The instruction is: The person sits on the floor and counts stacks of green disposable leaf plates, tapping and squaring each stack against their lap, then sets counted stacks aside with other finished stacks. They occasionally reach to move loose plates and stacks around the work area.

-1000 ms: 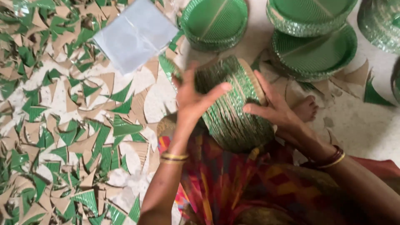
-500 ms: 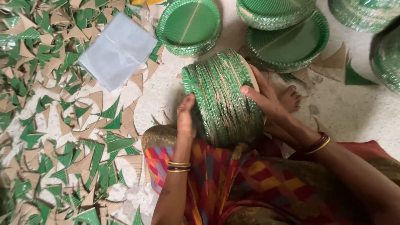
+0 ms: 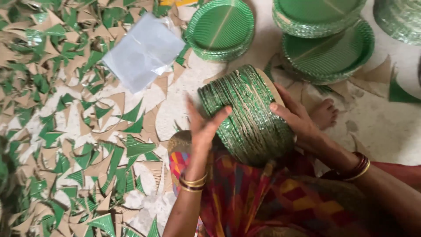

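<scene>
Thick stack of green ribbed paper plates, turned on edge, resting on lap over the multicoloured patterned cloth, roughly centre of view. Brown cardboard back of the end plate visible at the stack's far right rim.

Left hand flat against the near-left end of stack, fingers spread and open, thumb lying across the plate edges; pressing, not wrapping. Gold bangles on that wrist.

Right hand against the opposite end, fingers curled over the brown rim, palm on the far face. Stack squeezed between both palms; neither hand closed into a full grasp. Dark red and gold bangles on right wrist.

Bare foot just beside right hand, on the pale floor.

Beyond the stack: short flat pile of round green plates upper centre; two more overlapping green plate piles upper right, well apart from the hands. Another green pile cut off at top right corner.

Clear plastic bag lying flat, upper left of centre, on the scrap.

Left half of floor covered with green and brown triangular offcuts, loose, overlapping.
</scene>
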